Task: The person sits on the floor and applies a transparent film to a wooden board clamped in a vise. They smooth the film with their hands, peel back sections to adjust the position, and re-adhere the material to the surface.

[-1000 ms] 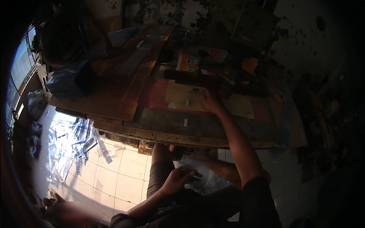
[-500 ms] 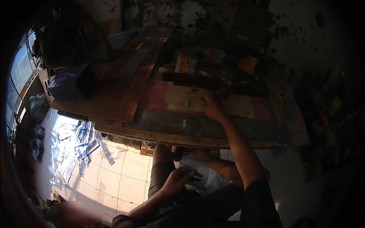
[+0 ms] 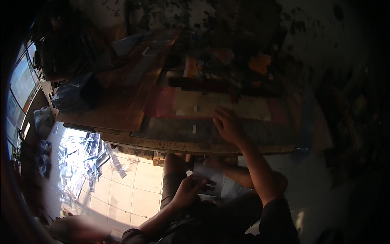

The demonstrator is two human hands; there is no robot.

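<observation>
The right hand [image 3: 228,124] lies palm down on a pale tan sheet [image 3: 221,106] spread on the low wooden table [image 3: 122,110], its fingers [image 3: 219,114] loosely spread over the sheet's near edge and closed on nothing. The sheet sits near the middle of the table's front half, with a reddish panel [image 3: 160,101] touching its left side and a dark strip [image 3: 207,84] lying across its far edge. 2 small pale tabs [image 3: 194,128] show just left of the hand, 1 on the sheet and 1 on the darker board in front of it.

Below the table's front edge, over the person's lap, the left hand [image 3: 187,190] is curled around a thin pale, glossy piece [image 3: 207,173], perhaps plastic film; the dim light makes its kind hard to tell. The 2 hands are well apart, 1 on the table and 1 beneath its edge.

At the table's left end rests a dark blue bag [image 3: 77,93]. On the tiled floor [image 3: 130,191] to the left of the table, a sunlit heap of shiny clear strips [image 3: 85,154] lies scattered. An orange object [image 3: 260,63] sits toward the table's far side, and beyond it the wall is dark and mottled.
</observation>
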